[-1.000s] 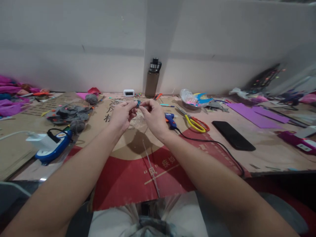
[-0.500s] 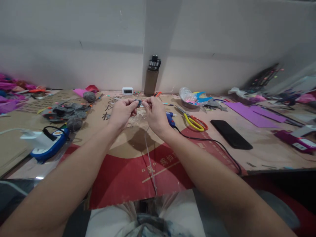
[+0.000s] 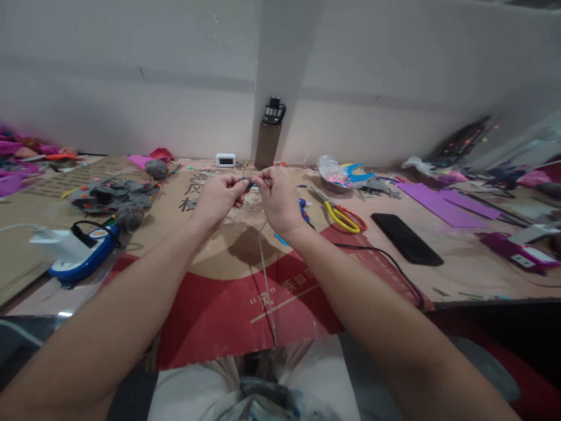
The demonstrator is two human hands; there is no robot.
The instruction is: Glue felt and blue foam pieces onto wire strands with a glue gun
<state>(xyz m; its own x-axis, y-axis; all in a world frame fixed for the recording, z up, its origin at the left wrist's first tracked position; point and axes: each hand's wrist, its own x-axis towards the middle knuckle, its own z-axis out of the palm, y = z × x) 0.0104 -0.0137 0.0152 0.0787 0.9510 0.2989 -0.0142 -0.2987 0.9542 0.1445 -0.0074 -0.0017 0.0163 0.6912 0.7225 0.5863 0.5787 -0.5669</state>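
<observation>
Both hands meet above the middle of a red and tan cardboard sheet [image 3: 210, 316]. My left hand [image 3: 219, 202] is closed, its thumb and forefinger pinching a small dark blue piece [image 3: 250, 183] whose exact kind is too small to make out. From the other side, my right hand [image 3: 280, 196] pinches the same piece, so the fingertips nearly touch. Thin dark strands stick up from it. A pale grey strand [image 3: 265, 275] runs from below my right hand down across the cardboard to its front edge. Partly hidden behind my right wrist is a blue tool [image 3: 302, 203] with a black cord.
Right of my hands lie yellow-and-red handled scissors [image 3: 342, 216], a black phone [image 3: 407, 238] and purple sheets [image 3: 442, 204]. A bowl [image 3: 337, 184] of scraps and a bottle [image 3: 268, 137] stand behind. On the left are a blue power strip [image 3: 85, 257] and grey yarn balls [image 3: 129, 217].
The hands stay together at the same spot, with the right hand turned slightly. A light blue bit now shows beneath my right wrist. The whole view has shifted a little.
</observation>
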